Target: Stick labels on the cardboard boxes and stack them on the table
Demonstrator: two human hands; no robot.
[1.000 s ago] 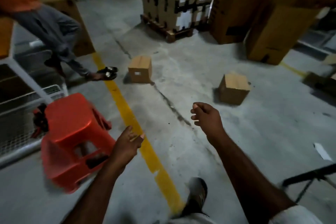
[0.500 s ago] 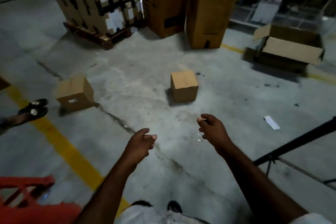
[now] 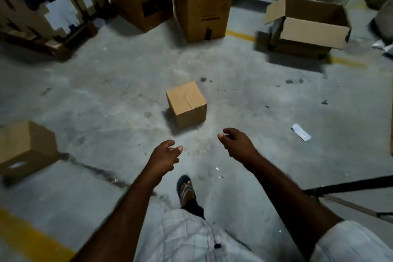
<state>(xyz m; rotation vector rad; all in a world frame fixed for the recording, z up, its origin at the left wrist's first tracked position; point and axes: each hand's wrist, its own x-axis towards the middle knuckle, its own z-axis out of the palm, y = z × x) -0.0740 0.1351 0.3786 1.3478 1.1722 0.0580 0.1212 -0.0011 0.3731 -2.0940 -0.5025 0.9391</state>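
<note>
A small closed cardboard box (image 3: pixel 187 104) sits on the concrete floor straight ahead, with no label visible on it. My left hand (image 3: pixel 164 158) and my right hand (image 3: pixel 237 144) are stretched out just short of it, both empty with fingers loosely apart. A second small box (image 3: pixel 25 147) lies at the left edge, with a white label low on its side. A white paper strip (image 3: pixel 301 134) lies on the floor to the right.
Tall brown cartons (image 3: pixel 202 0) and a pallet of taped boxes (image 3: pixel 46 4) stand at the back. An open box on a wheeled cart (image 3: pixel 308 23) is at the back right. A black frame bar (image 3: pixel 348 186) crosses the right. My sandalled foot (image 3: pixel 186 189) steps forward.
I have walked and turned to the right towards the middle box, which is now larger and nearer. The red stool and the other person have left view. Both hands stay empty.
</note>
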